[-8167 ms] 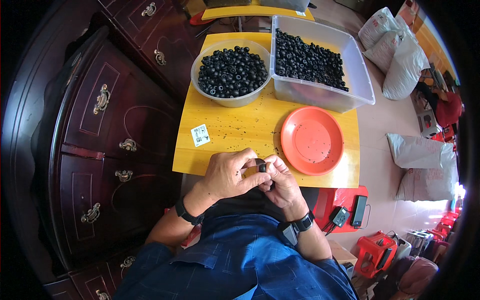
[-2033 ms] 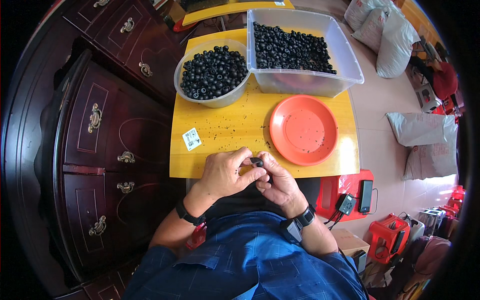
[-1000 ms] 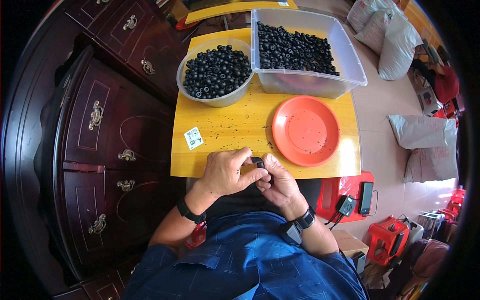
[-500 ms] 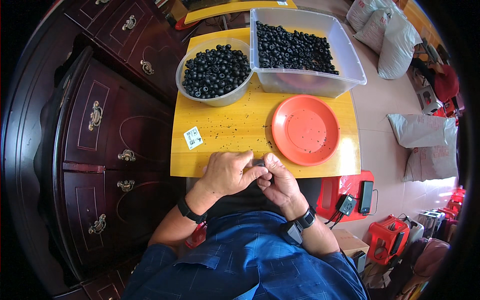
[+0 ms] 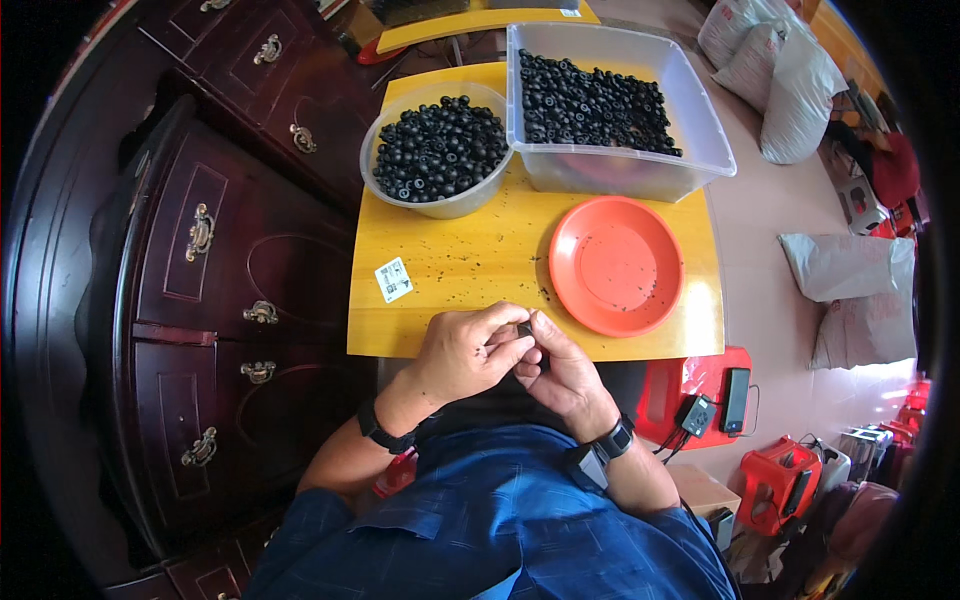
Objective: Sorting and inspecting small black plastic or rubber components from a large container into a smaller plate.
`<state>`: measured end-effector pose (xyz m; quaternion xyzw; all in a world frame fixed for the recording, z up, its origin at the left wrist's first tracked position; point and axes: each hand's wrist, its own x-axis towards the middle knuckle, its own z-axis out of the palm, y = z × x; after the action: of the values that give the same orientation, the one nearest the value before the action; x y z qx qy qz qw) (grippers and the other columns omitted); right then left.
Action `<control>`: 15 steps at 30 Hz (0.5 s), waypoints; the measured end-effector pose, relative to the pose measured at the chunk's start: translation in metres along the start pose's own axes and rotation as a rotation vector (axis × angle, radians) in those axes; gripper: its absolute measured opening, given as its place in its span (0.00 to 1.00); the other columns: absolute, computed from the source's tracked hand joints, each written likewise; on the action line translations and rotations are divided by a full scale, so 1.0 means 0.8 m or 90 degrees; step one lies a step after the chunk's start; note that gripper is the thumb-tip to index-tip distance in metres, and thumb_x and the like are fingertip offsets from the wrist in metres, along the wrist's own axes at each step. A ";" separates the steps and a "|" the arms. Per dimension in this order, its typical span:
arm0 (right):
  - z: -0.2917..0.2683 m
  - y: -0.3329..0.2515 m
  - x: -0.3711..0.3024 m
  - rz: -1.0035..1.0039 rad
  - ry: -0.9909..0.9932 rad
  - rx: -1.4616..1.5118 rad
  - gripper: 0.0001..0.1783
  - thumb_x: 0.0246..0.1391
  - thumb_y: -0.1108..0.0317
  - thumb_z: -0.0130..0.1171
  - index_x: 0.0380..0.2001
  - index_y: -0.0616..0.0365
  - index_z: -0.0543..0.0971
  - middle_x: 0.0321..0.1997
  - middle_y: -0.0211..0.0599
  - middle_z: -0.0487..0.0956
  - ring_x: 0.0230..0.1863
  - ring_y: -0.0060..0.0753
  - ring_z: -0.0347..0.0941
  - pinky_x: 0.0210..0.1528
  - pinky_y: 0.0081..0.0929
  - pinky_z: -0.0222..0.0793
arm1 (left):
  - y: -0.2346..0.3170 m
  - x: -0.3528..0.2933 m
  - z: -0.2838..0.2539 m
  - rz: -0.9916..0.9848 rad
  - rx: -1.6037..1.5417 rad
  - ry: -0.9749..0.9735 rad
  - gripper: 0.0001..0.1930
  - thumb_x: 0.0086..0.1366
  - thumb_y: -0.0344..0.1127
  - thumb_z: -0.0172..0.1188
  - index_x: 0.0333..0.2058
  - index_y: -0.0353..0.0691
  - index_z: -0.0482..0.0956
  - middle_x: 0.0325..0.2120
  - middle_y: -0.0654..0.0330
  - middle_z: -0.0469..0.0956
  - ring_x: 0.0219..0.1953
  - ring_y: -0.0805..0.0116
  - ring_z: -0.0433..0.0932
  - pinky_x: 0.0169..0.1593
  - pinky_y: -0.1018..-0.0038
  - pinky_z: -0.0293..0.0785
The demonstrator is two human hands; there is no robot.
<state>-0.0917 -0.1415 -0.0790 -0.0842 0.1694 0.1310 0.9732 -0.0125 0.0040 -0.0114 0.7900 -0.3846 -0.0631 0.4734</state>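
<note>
At the table's near edge, my left hand point(image 5: 462, 352) and my right hand point(image 5: 566, 378) meet, both closed, fingertips pinching a small black piece point(image 5: 524, 328) between them. Much of that piece is covered by the fingers. Dark specks stick to the back of my left hand. Just beyond my right hand lies a round orange-red plate point(image 5: 608, 250) with dark crumbs in it. Farther back, a round clear tub point(image 5: 447, 208) is heaped with small black ring-like pieces point(image 5: 440, 150). Beside it, a rectangular clear box point(image 5: 610, 175) holds many similar pieces.
Black crumbs and a white printed card point(image 5: 393, 280) lie on the yellow table point(image 5: 450, 325). A dark wooden cabinet point(image 5: 170, 290) stands close on the left. To the right are a red stool point(image 5: 655, 400) bearing a phone point(image 5: 735, 400), and white sacks point(image 5: 800, 110) on the floor.
The whole view has shifted slightly, with the table a little lower and to the right. My fingers have turned the black piece somewhat, and less of it shows between them.
</note>
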 end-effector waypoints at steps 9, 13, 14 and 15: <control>-0.008 -0.002 0.002 0.041 -0.047 0.028 0.14 0.69 0.55 0.54 0.45 0.54 0.78 0.46 0.36 0.83 0.36 0.25 0.76 0.35 0.21 0.74 | 0.000 0.064 -0.079 0.019 0.205 0.257 0.14 0.63 0.36 0.68 0.45 0.42 0.79 0.19 0.58 0.79 0.20 0.62 0.80 0.25 0.69 0.75; -0.006 -0.003 0.004 0.025 -0.032 0.039 0.16 0.71 0.56 0.50 0.46 0.57 0.77 0.47 0.38 0.82 0.45 0.32 0.78 0.48 0.29 0.76 | 0.015 0.054 -0.076 0.029 0.177 0.201 0.16 0.61 0.31 0.69 0.47 0.37 0.80 0.18 0.62 0.76 0.21 0.79 0.72 0.26 0.77 0.71; -0.006 -0.002 0.005 0.018 -0.019 0.041 0.16 0.71 0.56 0.48 0.47 0.57 0.77 0.49 0.39 0.81 0.48 0.34 0.78 0.53 0.33 0.76 | 0.016 0.043 -0.065 0.037 0.163 0.121 0.16 0.61 0.32 0.69 0.47 0.38 0.79 0.18 0.61 0.77 0.20 0.77 0.74 0.26 0.76 0.72; -0.009 -0.001 0.005 0.016 -0.016 0.039 0.16 0.71 0.56 0.48 0.47 0.57 0.77 0.49 0.39 0.81 0.48 0.34 0.78 0.53 0.33 0.76 | 0.016 0.033 -0.049 0.036 0.163 0.049 0.15 0.61 0.34 0.70 0.46 0.39 0.80 0.19 0.60 0.78 0.20 0.72 0.76 0.26 0.74 0.73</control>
<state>-0.0899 -0.1424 -0.0868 -0.0505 0.1618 0.1388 0.9757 0.0171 0.0107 0.0272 0.8343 -0.3936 0.0300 0.3849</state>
